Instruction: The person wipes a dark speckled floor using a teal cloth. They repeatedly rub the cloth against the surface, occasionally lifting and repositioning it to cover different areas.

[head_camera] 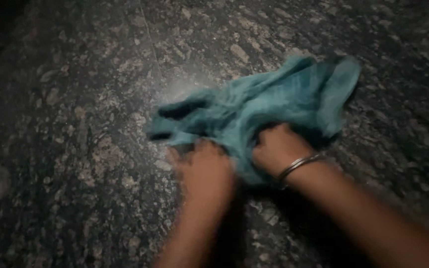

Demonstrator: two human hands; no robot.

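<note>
Teal cloth, seemingly gripped; speckled stone floor

bare stone floor all round, crumpled cloth ahead

Left hand: palm down, fingers curled under, motion-blurred; grip state unclear.
Right hand: knuckles up, fingers clenched into a fist.
Right wrist: thin metal bangle worn.
Forearms: both bare, entering from bottom edge, converging forward.

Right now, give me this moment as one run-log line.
left hand: gripping teal cloth | right hand: gripping cloth, bangle on wrist | cloth: bunched on speckled stone surface
</note>
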